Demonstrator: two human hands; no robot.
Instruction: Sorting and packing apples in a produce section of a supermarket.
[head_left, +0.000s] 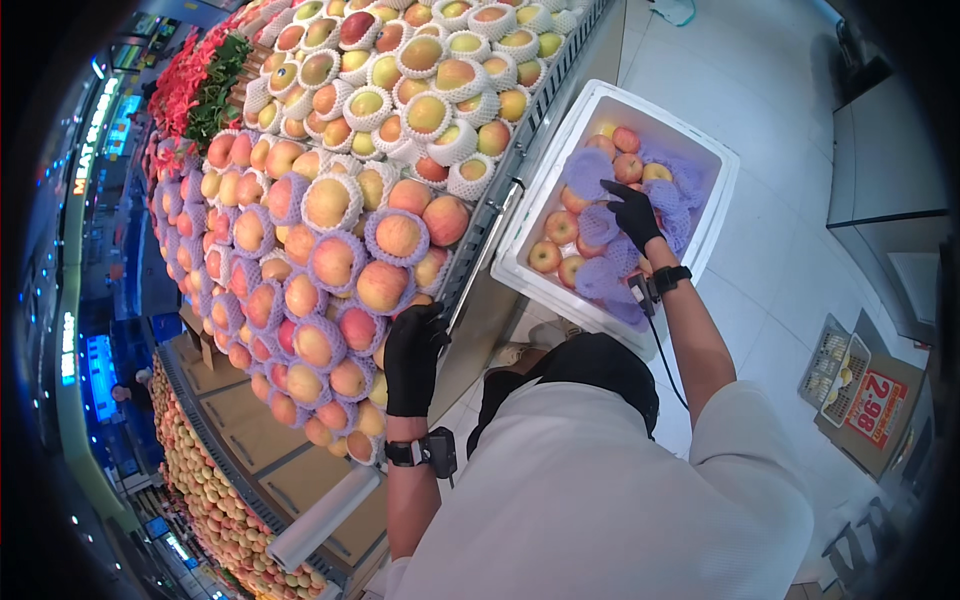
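My right hand (634, 216), in a black glove, is over a white foam box (517, 259). Its finger and thumb are apart, the fingertip at the edge of a purple foam net (589, 174). Inside the box lie red-yellow apples (561, 226) and more purple nets (600, 279). My left hand (411, 352), gloved in black too, is at the front edge of a sloped fruit display, beside apples in purple foam nets (319, 343). Its fingers curl down at the rail (480, 255); whether they hold anything is hidden. Both wrists wear strapped devices.
Higher on the display sit fruits in white foam nets (426, 114). A plastic roll (324, 519) juts out below the apples. Baskets (836, 371) and a cardboard box with a price sign (876, 409) stand at right. A cable (670, 367) hangs from my right wrist device.
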